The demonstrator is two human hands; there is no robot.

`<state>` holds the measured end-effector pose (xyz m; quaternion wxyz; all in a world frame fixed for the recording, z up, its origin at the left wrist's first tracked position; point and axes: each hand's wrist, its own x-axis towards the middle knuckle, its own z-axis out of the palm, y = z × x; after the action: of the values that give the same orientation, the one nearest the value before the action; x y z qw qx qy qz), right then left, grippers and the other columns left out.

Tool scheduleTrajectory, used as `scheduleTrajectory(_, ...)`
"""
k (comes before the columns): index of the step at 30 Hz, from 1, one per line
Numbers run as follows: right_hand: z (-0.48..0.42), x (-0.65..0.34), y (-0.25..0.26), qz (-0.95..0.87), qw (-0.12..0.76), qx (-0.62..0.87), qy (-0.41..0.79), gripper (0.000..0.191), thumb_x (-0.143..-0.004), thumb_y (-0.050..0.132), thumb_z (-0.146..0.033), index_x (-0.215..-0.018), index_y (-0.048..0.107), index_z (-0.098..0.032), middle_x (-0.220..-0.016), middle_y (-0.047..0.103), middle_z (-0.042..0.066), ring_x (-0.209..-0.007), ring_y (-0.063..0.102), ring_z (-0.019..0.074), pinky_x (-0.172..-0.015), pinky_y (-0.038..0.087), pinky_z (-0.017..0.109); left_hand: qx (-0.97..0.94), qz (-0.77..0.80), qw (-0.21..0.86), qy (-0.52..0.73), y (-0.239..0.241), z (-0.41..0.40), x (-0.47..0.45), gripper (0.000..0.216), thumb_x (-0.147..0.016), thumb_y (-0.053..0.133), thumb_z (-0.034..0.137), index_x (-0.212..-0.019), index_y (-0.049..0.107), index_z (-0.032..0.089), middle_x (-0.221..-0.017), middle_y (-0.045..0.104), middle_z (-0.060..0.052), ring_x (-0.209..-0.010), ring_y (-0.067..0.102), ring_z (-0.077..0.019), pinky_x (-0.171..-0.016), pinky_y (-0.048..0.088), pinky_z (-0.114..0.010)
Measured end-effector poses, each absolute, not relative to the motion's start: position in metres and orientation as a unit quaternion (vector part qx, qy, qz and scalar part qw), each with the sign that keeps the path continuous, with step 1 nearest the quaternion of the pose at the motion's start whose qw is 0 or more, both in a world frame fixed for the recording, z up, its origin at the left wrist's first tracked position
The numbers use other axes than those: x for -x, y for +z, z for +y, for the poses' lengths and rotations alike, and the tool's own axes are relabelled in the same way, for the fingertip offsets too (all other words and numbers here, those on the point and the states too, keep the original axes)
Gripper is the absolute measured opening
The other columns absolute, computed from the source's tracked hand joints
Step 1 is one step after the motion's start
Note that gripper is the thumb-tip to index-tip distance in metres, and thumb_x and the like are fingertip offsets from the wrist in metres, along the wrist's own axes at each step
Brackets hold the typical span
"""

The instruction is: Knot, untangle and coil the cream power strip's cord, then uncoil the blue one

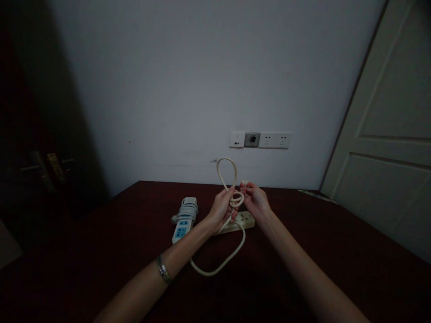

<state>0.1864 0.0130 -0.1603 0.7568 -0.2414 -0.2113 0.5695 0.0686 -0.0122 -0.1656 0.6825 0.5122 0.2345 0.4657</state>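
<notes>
The cream power cord [226,172] belongs to a cream power strip [239,220] that lies on the dark red-brown table [319,251] just below and behind the two hands. The cord is thick, round and pale, and it is being held above the table in loops: one tall loop stands up above the hands against the wall, a small tight coil sits between the hands, and a long slack bight hangs down and curves across the tabletop toward the person before rising again to the strip. The left hand [221,208] closes around the cord where the loops cross, its fingers curled and pressed together on it. The right hand [256,200] pinches the cord's end at the top of the small coil between thumb and fingertips; whether that end carries a plug cannot be told. The strip's face shows a reddish mark beside its sockets, too small to read. To the left of the hands lies a second power strip [182,226], white with blue socket faces, its own grey-white cord wound in a bundle on its far end; no writing on it can be made out. A metal bracelet [163,269] circles the left wrist. On the white wall behind, a row of wall sockets [260,140] sits just above table height, with no legible labels. A pale panelled door [387,148] stands at the right.
</notes>
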Motion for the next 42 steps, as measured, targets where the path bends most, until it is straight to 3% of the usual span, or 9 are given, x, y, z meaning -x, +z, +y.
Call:
scheduleTrajectory(5, 0.017, -0.203, -0.159, -0.180, 0.774, 0.245, 0.555, 0.026, -0.059, 0.042, 0.009, -0.067, 0.045, -0.015, -0.057, 0.048, -0.003, -0.044, 0.042, 0.0028, -0.039, 0.036, 0.009, -0.529, 0.215, 0.739, 0.357, -0.170, -0.013, -0.071, 0.023, -0.075, 0.055, 0.013, -0.097, 0.049, 0.010, -0.063, 0.063, -0.005, -0.029, 0.042, -0.0061, -0.029, 0.026, -0.017)
scheduleTrajectory(10, 0.012, -0.195, -0.155, -0.180, 0.780, 0.228, 0.554, 0.021, -0.065, 0.041, 0.005, -0.068, 0.044, -0.016, -0.056, 0.043, -0.004, -0.043, 0.037, 0.0031, -0.038, 0.032, 0.011, -0.397, 0.262, 0.825, 0.304, -0.175, -0.004, -0.070, 0.011, -0.082, 0.045, 0.007, -0.078, 0.054, 0.003, -0.057, 0.058, -0.006, -0.038, 0.048, -0.0058, -0.039, 0.036, -0.016)
scheduleTrajectory(15, 0.012, -0.189, -0.150, -0.195, 0.777, 0.212, 0.560, 0.022, -0.065, 0.043, 0.005, -0.071, 0.045, -0.016, -0.060, 0.045, -0.003, -0.044, 0.038, 0.0030, -0.038, 0.032, 0.010, -0.336, 0.232, 0.843, 0.350, -0.168, -0.009, -0.070, 0.018, -0.077, 0.039, -0.005, -0.083, 0.053, 0.005, -0.063, 0.055, -0.005, -0.048, 0.052, -0.0056, -0.047, 0.040, -0.014)
scheduleTrajectory(20, 0.025, -0.205, -0.148, -0.178, 0.780, 0.218, 0.560, 0.027, -0.063, 0.039, 0.009, -0.070, 0.040, -0.017, -0.061, 0.045, -0.004, -0.042, 0.035, 0.0015, -0.036, 0.031, 0.007, -0.446, 0.199, 0.787, 0.377, -0.159, -0.032, -0.074, 0.005, -0.070, 0.049, 0.004, -0.072, 0.051, 0.009, -0.062, 0.053, -0.003, -0.038, 0.037, -0.0022, -0.033, 0.015, -0.014)
scheduleTrajectory(23, 0.031, -0.221, -0.149, -0.164, 0.785, 0.221, 0.555, 0.028, -0.064, 0.040, 0.010, -0.066, 0.035, -0.018, -0.060, 0.040, -0.006, -0.040, 0.032, 0.0007, -0.034, 0.029, 0.006, -0.491, 0.191, 0.779, 0.338, -0.159, -0.048, -0.078, 0.013, -0.068, 0.054, 0.011, -0.081, 0.054, 0.009, -0.062, 0.055, -0.002, -0.035, 0.032, -0.0017, -0.033, 0.010, -0.017)
scheduleTrajectory(27, 0.028, -0.233, -0.146, -0.170, 0.782, 0.206, 0.563, 0.027, -0.066, 0.041, 0.008, -0.064, 0.033, -0.018, -0.061, 0.039, -0.006, -0.040, 0.031, 0.0010, -0.032, 0.027, 0.006, -0.499, 0.187, 0.788, 0.309, -0.171, -0.057, -0.087, 0.027, -0.063, 0.060, 0.009, -0.089, 0.052, 0.009, -0.072, 0.060, -0.007, -0.043, 0.045, -0.0060, -0.036, 0.028, -0.017)
scheduleTrajectory(30, 0.022, -0.230, -0.139, -0.182, 0.782, 0.179, 0.568, 0.026, -0.066, 0.037, 0.008, -0.066, 0.036, -0.017, -0.061, 0.039, -0.005, -0.040, 0.030, 0.0003, -0.034, 0.027, 0.006, -0.422, 0.202, 0.821, 0.326, -0.177, -0.053, -0.090, 0.038, -0.059, 0.060, 0.005, -0.095, 0.047, 0.010, -0.080, 0.061, -0.009, -0.058, 0.058, -0.0134, -0.055, 0.049, -0.026)
scheduleTrajectory(36, 0.009, -0.207, -0.126, -0.217, 0.778, 0.133, 0.575, 0.023, -0.068, 0.041, 0.005, -0.068, 0.038, -0.018, -0.057, 0.038, -0.006, -0.040, 0.029, 0.0011, -0.035, 0.025, 0.007, -0.424, 0.246, 0.738, 0.464, -0.161, -0.031, -0.074, 0.066, -0.071, 0.067, 0.029, -0.126, 0.030, 0.025, -0.093, 0.058, -0.007, -0.068, 0.062, -0.0173, -0.059, 0.053, -0.034)
scheduleTrajectory(42, -0.004, -0.168, -0.123, -0.248, 0.739, 0.119, 0.615, 0.019, -0.071, 0.038, 0.003, -0.071, 0.043, -0.016, -0.058, 0.042, -0.005, -0.039, 0.027, 0.0010, -0.034, 0.023, 0.008, -0.502, 0.262, 0.661, 0.492, -0.158, -0.008, -0.063, 0.031, -0.075, 0.062, 0.040, -0.096, 0.056, 0.018, -0.083, 0.058, -0.004, -0.065, 0.057, -0.0123, -0.055, 0.052, -0.027)
